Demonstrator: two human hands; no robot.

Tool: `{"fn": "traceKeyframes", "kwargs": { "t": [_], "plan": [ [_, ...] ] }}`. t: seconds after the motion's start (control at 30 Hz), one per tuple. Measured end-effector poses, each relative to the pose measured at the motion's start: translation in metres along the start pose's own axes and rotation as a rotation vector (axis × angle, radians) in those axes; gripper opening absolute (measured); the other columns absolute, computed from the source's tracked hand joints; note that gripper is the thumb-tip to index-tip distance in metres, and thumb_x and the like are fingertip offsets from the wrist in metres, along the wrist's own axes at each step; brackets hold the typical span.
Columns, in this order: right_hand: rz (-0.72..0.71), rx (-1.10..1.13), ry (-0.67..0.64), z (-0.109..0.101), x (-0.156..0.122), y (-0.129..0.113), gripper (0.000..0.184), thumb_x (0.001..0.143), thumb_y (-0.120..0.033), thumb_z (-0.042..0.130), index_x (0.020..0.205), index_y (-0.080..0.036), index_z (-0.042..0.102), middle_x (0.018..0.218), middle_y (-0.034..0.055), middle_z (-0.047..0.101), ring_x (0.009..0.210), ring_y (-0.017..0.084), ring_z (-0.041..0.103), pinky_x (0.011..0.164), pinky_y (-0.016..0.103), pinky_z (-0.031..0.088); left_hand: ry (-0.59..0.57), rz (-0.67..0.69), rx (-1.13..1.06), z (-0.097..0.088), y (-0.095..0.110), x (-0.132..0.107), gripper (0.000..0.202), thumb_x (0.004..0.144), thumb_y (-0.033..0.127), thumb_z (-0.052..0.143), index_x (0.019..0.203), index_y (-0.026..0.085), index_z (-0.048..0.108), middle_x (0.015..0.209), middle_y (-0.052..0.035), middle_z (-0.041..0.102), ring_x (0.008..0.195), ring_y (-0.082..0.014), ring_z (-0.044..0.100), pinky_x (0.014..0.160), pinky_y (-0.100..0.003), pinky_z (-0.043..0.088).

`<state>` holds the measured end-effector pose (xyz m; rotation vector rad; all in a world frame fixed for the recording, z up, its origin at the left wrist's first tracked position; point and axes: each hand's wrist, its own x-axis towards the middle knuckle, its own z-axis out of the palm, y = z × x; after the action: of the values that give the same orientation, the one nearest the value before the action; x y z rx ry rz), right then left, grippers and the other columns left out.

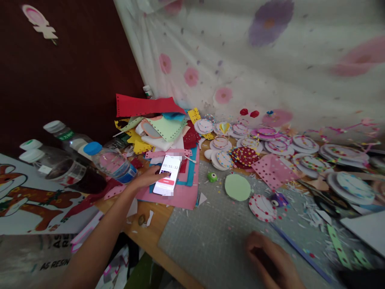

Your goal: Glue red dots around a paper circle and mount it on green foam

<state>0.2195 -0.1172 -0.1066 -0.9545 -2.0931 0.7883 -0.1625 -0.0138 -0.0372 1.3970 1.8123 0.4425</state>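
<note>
My left hand (148,176) reaches in from the left and is closed at the left edge of a white smartphone (166,186), one digit lying across the lit screen. The screen reads 00:55:32 above a red button. Beneath the phone are pink paper sheets (188,198) and blue ones. Low in the view, my right hand (270,261) is blurred and loosely curled over the grey cutting mat (207,241), a gap between its fingers and thumb and nothing visible in it. Beyond it lie a light green paper disc (237,187) and a white disc with red dots (262,208).
Plastic bottles (114,164) crowd the left side. Punched coloured sheets (147,106) are heaped behind the phone. Many layered, decorated paper discs (278,146) line the back. Scissors (326,202), a purple strip (300,253) and paper shreds lie at right.
</note>
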Motion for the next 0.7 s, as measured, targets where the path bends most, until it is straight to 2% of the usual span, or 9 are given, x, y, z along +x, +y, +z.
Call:
{"fn": "traceKeyframes", "kwargs": {
  "t": [0.13,0.27,0.47,0.7],
  "plan": [
    [0.001,0.007,-0.007,-0.0007,0.0005,-0.0014,0.005,0.088,-0.018,0.050,0.090,-0.023,0.052,0.076,0.0017,0.063,0.067,0.013,0.063,0.061,0.019,0.053,-0.022,0.024,0.009,-0.0026,-0.0058,0.0033,0.050,0.070,0.057,0.065,0.103,0.020,0.068,0.108,-0.0061,0.071,0.097,-0.0304,0.063,0.077,-0.033,0.049],
    [-0.004,0.001,-0.017,-0.0005,0.0006,-0.0012,0.006,0.089,-0.018,0.049,0.090,-0.023,0.051,0.075,0.0015,0.062,0.065,0.013,0.062,0.059,0.019,0.052,-0.029,0.044,0.028,-0.0048,-0.0075,0.0034,0.051,0.064,0.060,0.069,0.096,0.020,0.069,0.104,-0.0065,0.071,0.096,-0.0315,0.062,0.077,-0.033,0.048],
    [-0.013,-0.009,0.008,-0.0006,0.0031,-0.0017,0.006,0.088,-0.018,0.050,0.089,-0.023,0.052,0.075,0.0015,0.063,0.065,0.013,0.063,0.060,0.019,0.053,-0.051,0.073,0.096,-0.0061,-0.0036,-0.0023,0.052,0.069,0.061,0.064,0.102,0.022,0.068,0.103,-0.0062,0.070,0.095,-0.0300,0.062,0.075,-0.031,0.047],
    [-0.026,-0.033,-0.001,-0.0011,0.0004,-0.0008,0.006,0.089,-0.018,0.048,0.092,-0.023,0.051,0.076,0.0017,0.063,0.067,0.013,0.064,0.062,0.019,0.053,-0.101,0.098,0.166,-0.0098,-0.0048,0.0032,0.050,0.068,0.060,0.065,0.097,0.020,0.069,0.094,-0.0059,0.068,0.093,-0.0282,0.061,0.074,-0.029,0.043]
  ]
}}
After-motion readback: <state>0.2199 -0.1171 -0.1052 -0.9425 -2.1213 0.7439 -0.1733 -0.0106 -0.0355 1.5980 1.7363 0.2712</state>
